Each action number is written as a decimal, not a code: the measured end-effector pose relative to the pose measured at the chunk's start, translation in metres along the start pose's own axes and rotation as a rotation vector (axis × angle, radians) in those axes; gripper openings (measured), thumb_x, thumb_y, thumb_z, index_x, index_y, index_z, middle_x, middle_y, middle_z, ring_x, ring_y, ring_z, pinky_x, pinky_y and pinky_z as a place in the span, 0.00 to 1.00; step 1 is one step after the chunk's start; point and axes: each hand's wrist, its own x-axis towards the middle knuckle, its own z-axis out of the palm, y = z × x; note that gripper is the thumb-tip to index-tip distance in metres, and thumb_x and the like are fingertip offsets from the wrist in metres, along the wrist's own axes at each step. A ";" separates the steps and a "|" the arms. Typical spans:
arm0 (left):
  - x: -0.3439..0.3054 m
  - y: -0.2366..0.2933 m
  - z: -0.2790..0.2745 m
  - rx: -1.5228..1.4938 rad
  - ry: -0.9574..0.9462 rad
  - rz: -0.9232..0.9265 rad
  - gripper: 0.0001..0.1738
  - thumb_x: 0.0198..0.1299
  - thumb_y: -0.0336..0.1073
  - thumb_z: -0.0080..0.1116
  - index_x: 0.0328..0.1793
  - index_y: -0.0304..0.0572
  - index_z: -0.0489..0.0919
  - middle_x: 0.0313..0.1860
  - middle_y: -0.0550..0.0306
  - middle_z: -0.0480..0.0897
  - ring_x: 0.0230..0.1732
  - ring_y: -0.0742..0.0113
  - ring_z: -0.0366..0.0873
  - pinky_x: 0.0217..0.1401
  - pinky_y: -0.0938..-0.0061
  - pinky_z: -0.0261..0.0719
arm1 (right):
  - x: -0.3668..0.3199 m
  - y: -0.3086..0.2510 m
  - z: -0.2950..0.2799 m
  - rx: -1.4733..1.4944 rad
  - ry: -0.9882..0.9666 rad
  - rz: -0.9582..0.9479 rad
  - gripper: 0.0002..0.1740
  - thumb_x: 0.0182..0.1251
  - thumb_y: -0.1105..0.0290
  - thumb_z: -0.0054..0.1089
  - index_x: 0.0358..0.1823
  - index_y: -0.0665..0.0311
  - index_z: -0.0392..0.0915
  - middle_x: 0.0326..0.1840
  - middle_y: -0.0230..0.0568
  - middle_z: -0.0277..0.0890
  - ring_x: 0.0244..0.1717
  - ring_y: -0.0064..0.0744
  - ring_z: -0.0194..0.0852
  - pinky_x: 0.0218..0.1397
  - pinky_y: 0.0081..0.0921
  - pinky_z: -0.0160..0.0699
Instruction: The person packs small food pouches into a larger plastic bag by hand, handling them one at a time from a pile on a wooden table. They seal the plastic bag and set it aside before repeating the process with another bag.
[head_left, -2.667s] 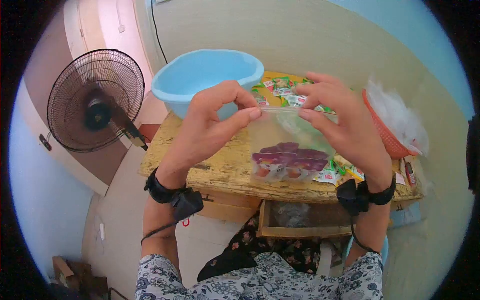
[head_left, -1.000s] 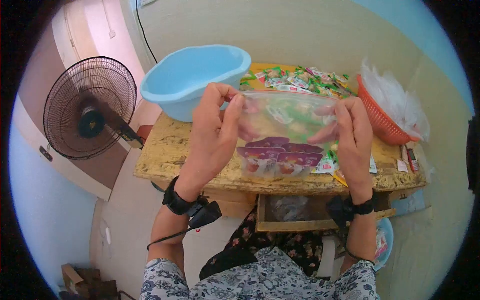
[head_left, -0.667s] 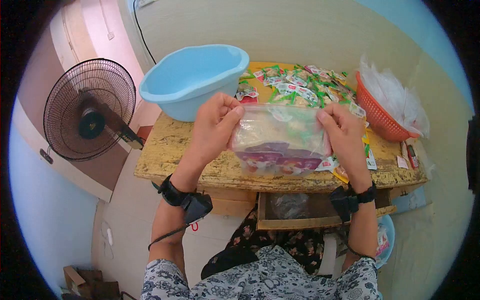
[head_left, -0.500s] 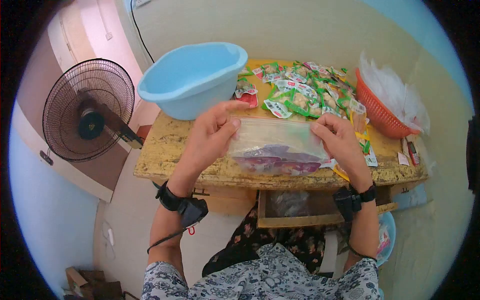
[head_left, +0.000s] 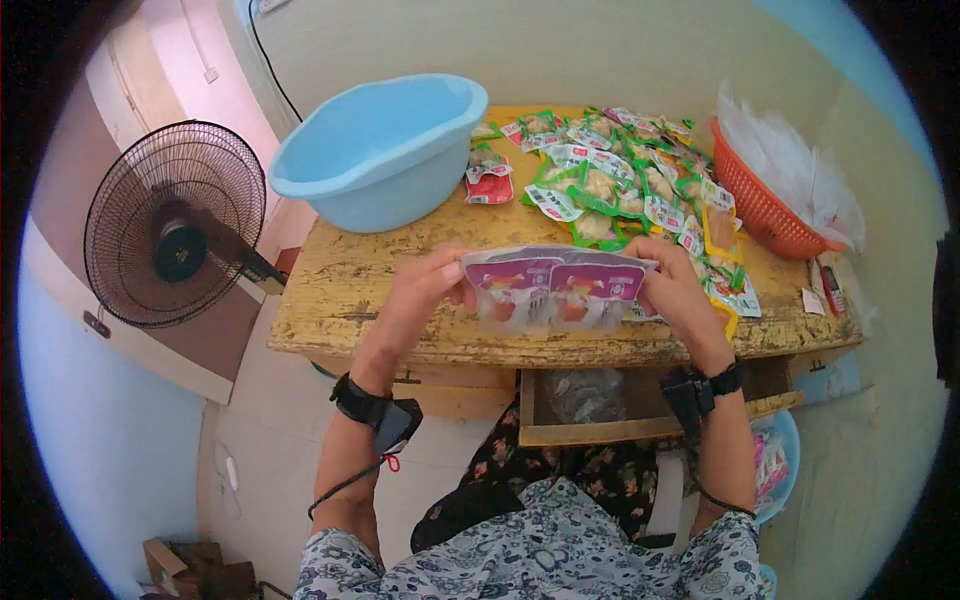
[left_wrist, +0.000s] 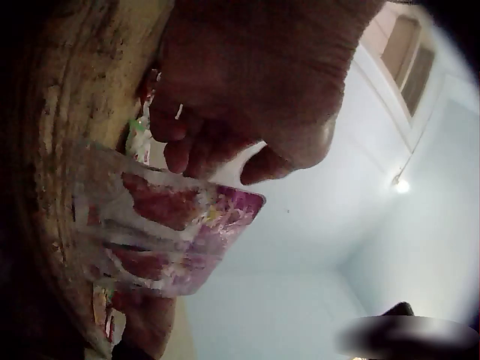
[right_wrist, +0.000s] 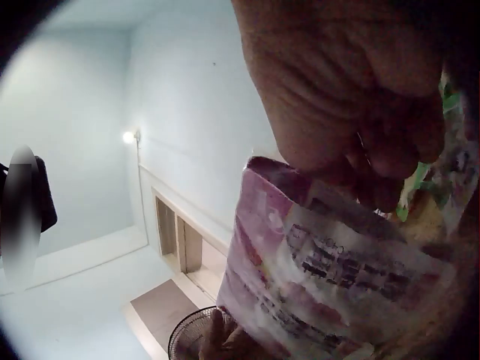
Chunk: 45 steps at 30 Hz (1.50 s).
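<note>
Between both hands, over the table's front part, is a clear zip bag with purple-and-white packets inside. My left hand pinches its left upper corner between thumb and fingers. At the opposite corner, my right hand grips the bag with the thumb on the near side. Its purple band runs along the top, and the clear upper part is hidden. In the left wrist view, the bag hangs beside the fingers. The right wrist view shows printed packets through the plastic, right under the curled fingers.
Green-and-white snack packets lie heaped on the worn yellow table. A blue basin stands back left, a red basket with plastic bags at right. Below is an open drawer; a fan stands left.
The bag, earlier held upright by its zip edge, has been lowered and turned over, its clear top dropping from sight. Both hands have moved down to the corners at the purple packets.
</note>
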 end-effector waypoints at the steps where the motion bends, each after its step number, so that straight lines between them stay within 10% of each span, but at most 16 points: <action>1: -0.002 0.007 0.010 0.019 0.009 0.052 0.30 0.70 0.54 0.59 0.63 0.33 0.81 0.51 0.56 0.83 0.48 0.66 0.79 0.55 0.72 0.77 | -0.001 0.000 0.000 -0.014 0.005 0.023 0.10 0.75 0.67 0.56 0.34 0.61 0.81 0.23 0.25 0.73 0.18 0.15 0.65 0.20 0.18 0.62; 8: -0.007 -0.004 0.038 0.422 0.143 0.159 0.25 0.60 0.39 0.73 0.62 0.37 0.82 0.61 0.57 0.78 0.65 0.62 0.75 0.71 0.65 0.70 | -0.004 -0.012 -0.004 -0.062 -0.044 0.091 0.09 0.74 0.68 0.56 0.40 0.65 0.83 0.27 0.33 0.80 0.25 0.20 0.75 0.27 0.23 0.75; 14: -0.005 -0.007 0.037 0.348 0.100 0.234 0.24 0.61 0.35 0.73 0.62 0.36 0.82 0.65 0.55 0.80 0.67 0.64 0.74 0.74 0.63 0.68 | 0.004 -0.046 -0.011 -0.299 0.405 -0.322 0.10 0.71 0.67 0.64 0.46 0.67 0.83 0.33 0.39 0.83 0.37 0.32 0.83 0.44 0.33 0.80; 18: -0.003 -0.008 0.046 0.166 0.142 0.211 0.19 0.60 0.36 0.72 0.55 0.35 0.84 0.54 0.52 0.85 0.58 0.61 0.79 0.67 0.65 0.72 | 0.008 -0.082 0.005 -0.534 0.143 -0.775 0.14 0.70 0.60 0.65 0.45 0.64 0.84 0.33 0.41 0.84 0.36 0.44 0.82 0.43 0.39 0.79; 23: -0.010 -0.004 0.046 0.247 0.135 0.110 0.22 0.62 0.39 0.71 0.58 0.35 0.83 0.54 0.52 0.84 0.57 0.63 0.80 0.65 0.67 0.74 | 0.020 -0.083 0.015 -0.651 -0.317 -0.515 0.17 0.72 0.53 0.63 0.42 0.62 0.83 0.31 0.46 0.83 0.34 0.52 0.79 0.39 0.44 0.76; 26: -0.012 -0.004 0.046 0.288 0.084 0.059 0.22 0.64 0.42 0.70 0.59 0.36 0.83 0.53 0.56 0.85 0.56 0.66 0.80 0.64 0.68 0.75 | 0.024 -0.083 0.009 -0.579 -0.336 -0.484 0.14 0.72 0.59 0.65 0.44 0.63 0.84 0.24 0.48 0.75 0.25 0.41 0.74 0.32 0.37 0.70; 30: -0.013 -0.013 0.055 0.395 0.092 0.148 0.22 0.65 0.43 0.69 0.59 0.36 0.82 0.51 0.53 0.85 0.54 0.64 0.80 0.61 0.67 0.77 | 0.011 -0.065 0.004 -0.554 -0.155 -0.600 0.16 0.74 0.58 0.61 0.38 0.65 0.81 0.24 0.50 0.73 0.24 0.44 0.70 0.31 0.39 0.67; 32: -0.016 -0.010 0.052 0.368 0.068 -0.095 0.23 0.66 0.44 0.68 0.60 0.37 0.82 0.52 0.53 0.85 0.54 0.63 0.80 0.61 0.65 0.77 | -0.003 -0.062 -0.005 -0.499 -0.046 -0.525 0.19 0.74 0.56 0.58 0.32 0.65 0.79 0.26 0.51 0.76 0.28 0.51 0.76 0.34 0.45 0.71; 45: -0.010 -0.034 0.061 0.426 0.182 0.043 0.28 0.79 0.42 0.49 0.76 0.29 0.72 0.50 0.54 0.85 0.55 0.68 0.79 0.65 0.72 0.72 | -0.231 0.018 -0.091 -0.154 0.966 -0.014 0.16 0.79 0.61 0.57 0.48 0.69 0.83 0.35 0.29 0.79 0.38 0.19 0.72 0.44 0.24 0.74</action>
